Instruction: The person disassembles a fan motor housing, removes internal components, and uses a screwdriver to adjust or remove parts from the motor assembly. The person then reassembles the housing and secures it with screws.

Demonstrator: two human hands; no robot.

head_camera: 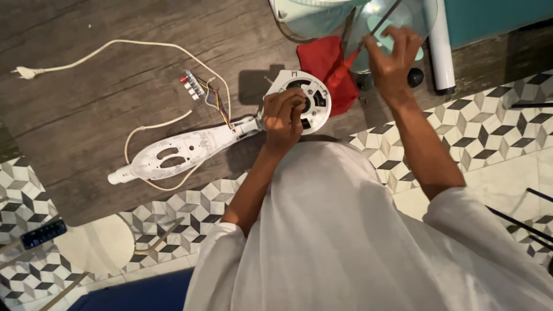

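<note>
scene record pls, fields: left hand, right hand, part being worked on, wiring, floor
left hand: grips the round white motor housing
right hand: holds a red-handled screwdriver, raised above the red cloth
part: white fan neck joined to the housing, lying flat
wiring: white power cord with plug, coloured wires to a switch block
floor: dark wood, patterned tiles beside it

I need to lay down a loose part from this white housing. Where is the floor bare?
Bare dark floor lies left of the wire bundle, between the power cord and the white housing. It is crowded past the right hand: red cloth, clear cover and white tube sit close together.
</note>
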